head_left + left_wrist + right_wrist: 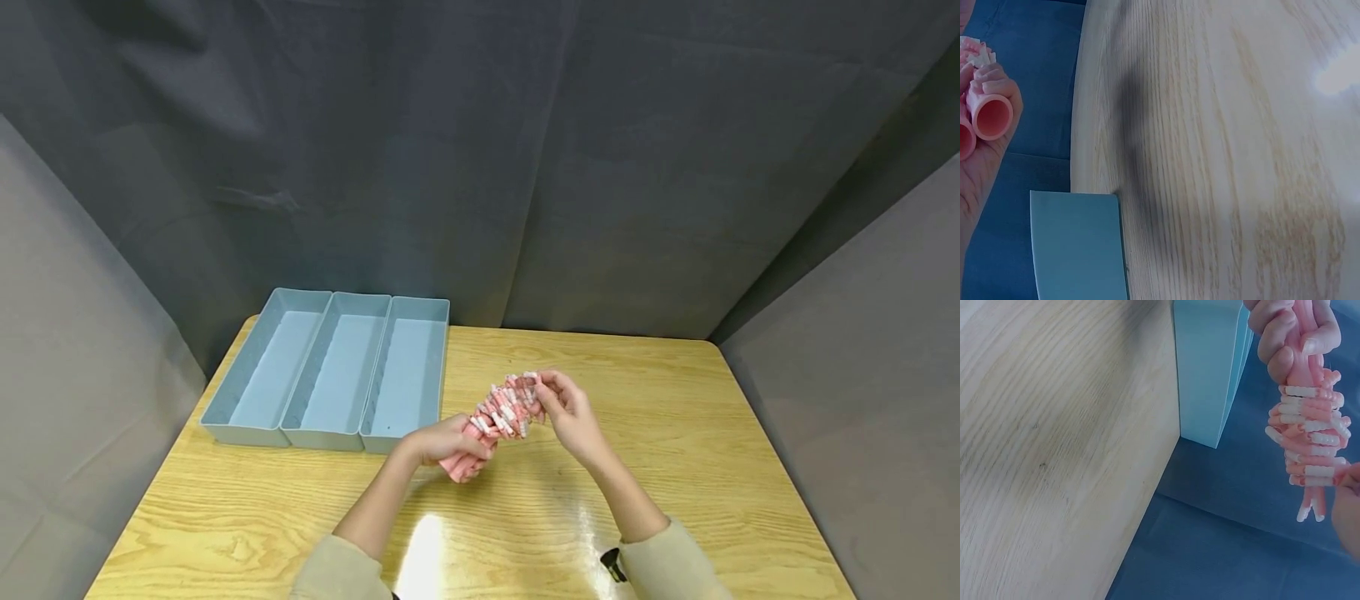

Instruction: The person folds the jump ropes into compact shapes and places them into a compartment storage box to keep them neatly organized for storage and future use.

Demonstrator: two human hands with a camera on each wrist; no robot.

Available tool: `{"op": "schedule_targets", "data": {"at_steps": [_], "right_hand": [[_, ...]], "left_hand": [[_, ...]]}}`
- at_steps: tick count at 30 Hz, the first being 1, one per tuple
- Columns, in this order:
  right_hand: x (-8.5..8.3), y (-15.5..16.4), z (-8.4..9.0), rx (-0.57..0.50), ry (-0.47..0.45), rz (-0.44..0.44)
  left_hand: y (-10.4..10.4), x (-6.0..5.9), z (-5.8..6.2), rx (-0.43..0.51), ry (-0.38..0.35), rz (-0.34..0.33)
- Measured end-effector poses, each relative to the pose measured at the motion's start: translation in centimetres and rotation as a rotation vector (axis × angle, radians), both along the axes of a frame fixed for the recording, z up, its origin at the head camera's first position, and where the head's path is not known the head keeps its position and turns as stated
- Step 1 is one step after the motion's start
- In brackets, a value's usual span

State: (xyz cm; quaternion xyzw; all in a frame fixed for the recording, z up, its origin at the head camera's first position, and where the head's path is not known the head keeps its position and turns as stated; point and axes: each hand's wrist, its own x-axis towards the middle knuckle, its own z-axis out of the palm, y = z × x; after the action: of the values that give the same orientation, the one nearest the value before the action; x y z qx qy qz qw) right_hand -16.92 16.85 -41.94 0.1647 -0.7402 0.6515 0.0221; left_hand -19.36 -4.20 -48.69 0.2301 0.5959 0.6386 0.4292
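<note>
A bundle of pink tubes (1304, 369) is held above the table, with many short pink-and-white ribbed pieces (1313, 439) lying crosswise along its length. My left hand (450, 440) grips the smooth lower end, fingers and thumb curled round it. Two hollow, round tube mouths (994, 117) show beside that hand in the left wrist view. At the upper end, my right hand (567, 412) pinches one of the ribbed pieces between thumb and fingers. In the right wrist view, two white-tipped ends stick out past the right fingertips. What the bundle is exactly, I cannot tell.
Three long blue-grey trays (442, 358) stand side by side at the left back of the wooden table (675, 467). A dark curtain (637, 167) hangs behind, and grey panels (862, 400) flank both sides. The left hand is close to the nearest tray's front corner.
</note>
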Motion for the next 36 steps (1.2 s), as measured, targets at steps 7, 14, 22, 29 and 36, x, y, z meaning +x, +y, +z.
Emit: {"op": "schedule_targets", "data": {"at_steps": [7, 14, 22, 29, 36], "right_hand": [[-0.4, 0.0, 0.1, -0.007, -0.043, -0.079], [-0.3, -0.4, 0.3, -0.031, -0.009, -0.314], [-0.3, -0.7, 1.1, -0.151, -0.177, -0.424], [-0.7, -0.6, 2.0, -0.173, -0.326, -0.448], [-1.0, -0.3, 2.5, -0.156, -0.416, -0.424]], "left_hand": [[0.3, -0.1, 0.1, 0.001, 0.018, -0.017], [0.5, 0.0, 0.4, 0.005, 0.082, -0.018], [0.7, 0.1, 0.7, -0.024, 0.111, 0.017], [0.8, 0.2, 0.9, -0.042, 0.148, 0.053], [1.0, 0.1, 0.9, -0.076, 0.188, 0.078]]}}
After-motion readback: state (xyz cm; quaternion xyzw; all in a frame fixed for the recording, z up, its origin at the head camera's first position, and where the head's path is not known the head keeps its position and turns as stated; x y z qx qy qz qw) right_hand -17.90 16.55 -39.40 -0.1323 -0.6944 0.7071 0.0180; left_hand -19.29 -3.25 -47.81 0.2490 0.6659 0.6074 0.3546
